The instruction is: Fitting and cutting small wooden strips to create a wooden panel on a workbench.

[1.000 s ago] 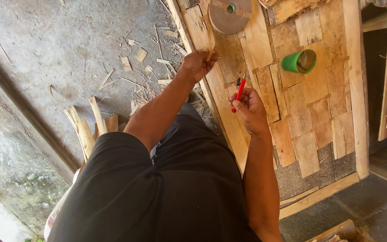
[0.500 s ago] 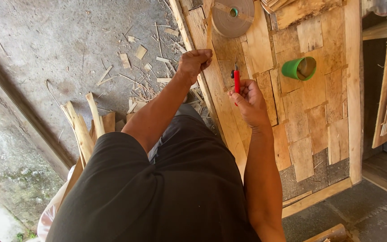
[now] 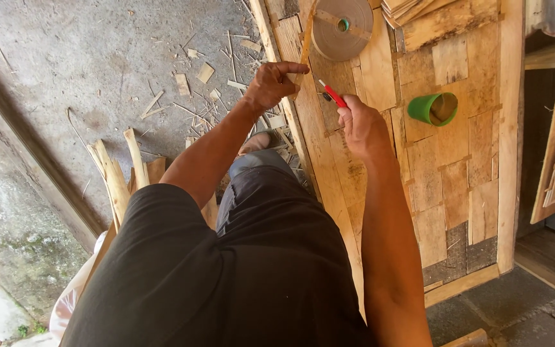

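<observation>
The left hand (image 3: 271,83) is curled into a loose fist at the near edge of the counter (image 3: 457,186), its forefinger stretched out flat toward the right and its other fingers folded in around a thin strip of pale tape (image 3: 308,38). That strip runs up from the hand to a flat, round roll of brown tape (image 3: 345,27) lying on the counter at the top, a wide coil with a small green core in its middle.

The right hand (image 3: 362,125) sits just beside the left, a little lower, with its fingers closed around a slim red-handled cutter (image 3: 333,95). The tool's tip points up and left toward the left forefinger and the strip; whether it touches the strip I cannot tell.

The counter is a patchwork of thin wood veneer pieces, rectangular, laid edge to edge in tan and honey tones with visible grain, and a darker grey patch near the lower end. A green plastic cup (image 3: 433,108) lies tipped on its side well to the right of the hands, its mouth facing out. A stack of thin wood sheets (image 3: 409,9) rests at the top edge.

Off the counter to the left, the rough grey concrete floor (image 3: 65,58) is strewn with wood chips and splinters (image 3: 203,72), and a bundle of long pale wood offcuts (image 3: 120,173) leans near the person's knee.
</observation>
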